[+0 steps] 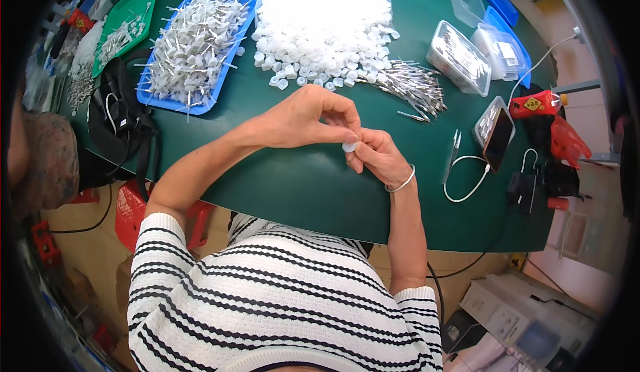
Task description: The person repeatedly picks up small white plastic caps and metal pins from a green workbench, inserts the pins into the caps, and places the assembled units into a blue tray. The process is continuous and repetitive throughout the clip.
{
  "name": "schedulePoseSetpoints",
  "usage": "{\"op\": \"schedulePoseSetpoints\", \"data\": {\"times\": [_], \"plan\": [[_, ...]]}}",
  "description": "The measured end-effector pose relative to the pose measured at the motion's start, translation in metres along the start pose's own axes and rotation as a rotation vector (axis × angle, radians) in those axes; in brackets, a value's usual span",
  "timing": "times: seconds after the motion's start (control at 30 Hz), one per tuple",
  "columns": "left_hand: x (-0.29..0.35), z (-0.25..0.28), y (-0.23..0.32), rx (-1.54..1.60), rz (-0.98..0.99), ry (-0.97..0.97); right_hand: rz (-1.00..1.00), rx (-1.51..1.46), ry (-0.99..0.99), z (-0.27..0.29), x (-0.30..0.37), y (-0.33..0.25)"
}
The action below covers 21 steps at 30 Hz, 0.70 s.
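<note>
My two hands meet over the green table [300, 182], fingertips together. A small white plastic cap [349, 148] sits between the thumb and fingers of my right hand [381, 159], which wears a bangle. From above, my left hand [303, 120] pinches with thumb and forefinger right at the cap. Whatever those fingertips hold is too small and covered to make out. Beyond the hands lies a big heap of white caps [320, 45], spilling from a clear plastic bag. Beside it, to the right, is a pile of thin metal pins [417, 89].
A blue tray [142, 87] at far left holds caps with pins in them; a green tray [150, 2] stands behind. On the right are clear plastic boxes [460, 59], tweezers [453, 151], a phone [499, 139] on a white cable and a red bottle [533, 104]. A black bag [120, 115] lies left.
</note>
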<state>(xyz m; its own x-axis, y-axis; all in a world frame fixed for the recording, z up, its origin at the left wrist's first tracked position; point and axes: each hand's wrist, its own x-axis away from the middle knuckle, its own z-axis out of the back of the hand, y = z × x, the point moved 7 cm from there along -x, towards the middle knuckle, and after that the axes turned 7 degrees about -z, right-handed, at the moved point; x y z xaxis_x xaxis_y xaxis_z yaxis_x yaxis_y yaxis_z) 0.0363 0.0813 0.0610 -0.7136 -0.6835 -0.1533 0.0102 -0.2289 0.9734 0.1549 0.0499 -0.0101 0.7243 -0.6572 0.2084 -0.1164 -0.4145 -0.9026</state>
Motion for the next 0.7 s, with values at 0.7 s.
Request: {"op": "schedulePoseSetpoints", "data": {"times": [0.7], "plan": [[0.141,0.210,0.064,-1.104,-0.102,1.017,0.113,1.608,1.048,0.061,0.053,-0.067]]}}
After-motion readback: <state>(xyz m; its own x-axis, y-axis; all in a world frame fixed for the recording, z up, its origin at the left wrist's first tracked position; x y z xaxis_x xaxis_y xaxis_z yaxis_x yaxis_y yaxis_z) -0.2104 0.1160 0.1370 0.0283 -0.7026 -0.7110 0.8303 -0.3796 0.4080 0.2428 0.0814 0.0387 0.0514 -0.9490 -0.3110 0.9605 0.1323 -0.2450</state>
